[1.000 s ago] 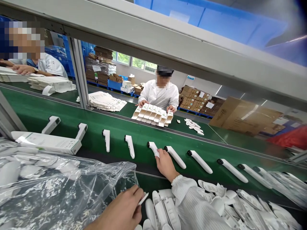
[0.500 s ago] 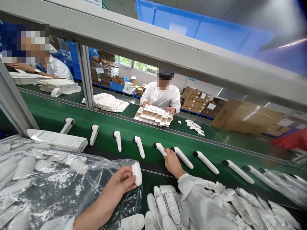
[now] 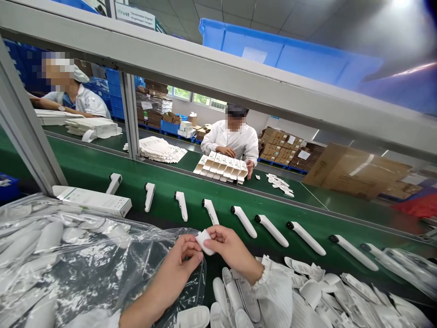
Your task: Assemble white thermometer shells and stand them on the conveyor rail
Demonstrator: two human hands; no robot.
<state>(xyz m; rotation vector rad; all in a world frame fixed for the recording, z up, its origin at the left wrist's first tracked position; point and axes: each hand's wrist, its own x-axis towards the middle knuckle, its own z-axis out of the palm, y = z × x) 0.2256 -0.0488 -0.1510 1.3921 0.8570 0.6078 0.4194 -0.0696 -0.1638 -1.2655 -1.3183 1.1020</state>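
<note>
Both my hands meet over the near edge of the belt at one small white plastic cover. My right hand grips its right side, thumb across the front. My left hand has curled fingers closed at the cover's left edge, partly hiding it. Just beyond lies a row of white handheld thermometers with black tips, the closest one right behind my fingers and another to its right. Below my right wrist is a heap of loose white plastic shells.
A clear plastic bag of white parts spreads at left, beside a white carton. A grey frame bar crosses above the green belt. Opposite, a co-worker handles open white boxes; another person sits far left.
My right hand has left the thermometer on the belt and come left to the cover in my left hand. That thermometer now lies free. The co-worker opposite has shifted their hands.
</note>
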